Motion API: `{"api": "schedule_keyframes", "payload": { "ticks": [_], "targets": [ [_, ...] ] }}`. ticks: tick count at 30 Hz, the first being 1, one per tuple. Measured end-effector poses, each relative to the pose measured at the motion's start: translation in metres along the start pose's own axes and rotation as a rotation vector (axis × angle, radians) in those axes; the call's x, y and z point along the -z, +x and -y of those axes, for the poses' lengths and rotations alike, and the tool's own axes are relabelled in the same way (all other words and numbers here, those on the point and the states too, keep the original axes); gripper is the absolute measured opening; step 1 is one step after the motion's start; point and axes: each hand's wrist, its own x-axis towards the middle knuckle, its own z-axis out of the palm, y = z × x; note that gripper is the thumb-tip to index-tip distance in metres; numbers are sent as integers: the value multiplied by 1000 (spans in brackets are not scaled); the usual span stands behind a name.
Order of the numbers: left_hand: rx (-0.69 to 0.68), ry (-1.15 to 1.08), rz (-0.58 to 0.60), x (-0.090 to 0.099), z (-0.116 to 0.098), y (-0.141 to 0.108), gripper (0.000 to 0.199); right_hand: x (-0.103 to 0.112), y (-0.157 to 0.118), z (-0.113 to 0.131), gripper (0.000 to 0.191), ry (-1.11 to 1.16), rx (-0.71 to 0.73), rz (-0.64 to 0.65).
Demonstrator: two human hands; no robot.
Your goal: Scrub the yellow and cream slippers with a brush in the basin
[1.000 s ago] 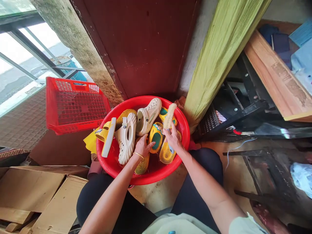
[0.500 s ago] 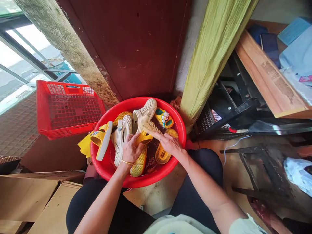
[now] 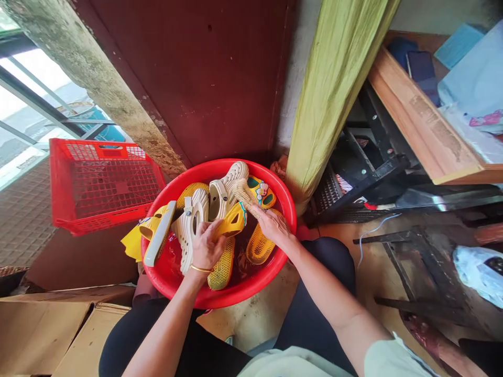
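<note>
My left hand (image 3: 208,246) grips a yellow slipper (image 3: 231,222) above the middle of a red basin (image 3: 231,302). My right hand (image 3: 271,226) is closed around a scrub brush (image 3: 245,192), whose bristles are beside the slipper's upper right end. Around my hands in the basin lie two cream clogs (image 3: 191,230), a yellow slipper with a cartoon decoration (image 3: 267,198), and several other yellow slippers, some sole up. One yellow slipper with a white sole edge (image 3: 160,235) leans on the left rim. Dark water shows at the bottom of the basin.
A red plastic crate (image 3: 108,183) stands left of the basin, with cardboard boxes (image 3: 47,330) below it. Behind is a dark red door (image 3: 196,78). A green-yellow curtain (image 3: 334,89) hangs to the right, near a wooden drawer (image 3: 428,115) and a black stool (image 3: 424,277).
The brush has moved off the slipper's top, up and to the right, and its bristles are sharper now. The held slipper has been turned, showing more of its yellow upper. The whole view has shifted slightly.
</note>
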Motion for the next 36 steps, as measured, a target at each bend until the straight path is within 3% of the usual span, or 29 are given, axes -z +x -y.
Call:
{"api": "schedule_keyframes", "payload": {
  "ticks": [3,5,8,11,14,17,21,24,27,33,36],
  "targets": [
    [179,-217,-91,4,5,5,45,-3,6,-4,60,118,38,-105],
    [345,-451,-56,4,6,7,50,-8,1,2,58,164,109,-152],
    [591,-779,-30,4,4,11,58,-17,-15,17,56,111,153,-103],
    [728,-927,-162,7,3,15,53,-22,-28,30,56,61,212,-16],
    [770,-983,-250,11,3,21,42,-23,-33,38,56,61,297,41],
    [753,-978,-188,10,2,23,52,-16,-25,37,56,61,248,27],
    [682,-919,-36,4,-2,19,72,-3,-2,25,59,135,104,-111],
    [715,-924,-15,5,-7,16,65,0,12,16,61,221,30,-234],
    [789,-1035,-53,11,-14,17,47,-9,7,19,59,245,133,-275],
    [938,-1293,-247,15,-21,28,11,-41,-38,41,52,81,475,-306],
    [977,-1351,-188,7,-19,27,12,-41,-43,45,55,32,585,-333]
  ]
}}
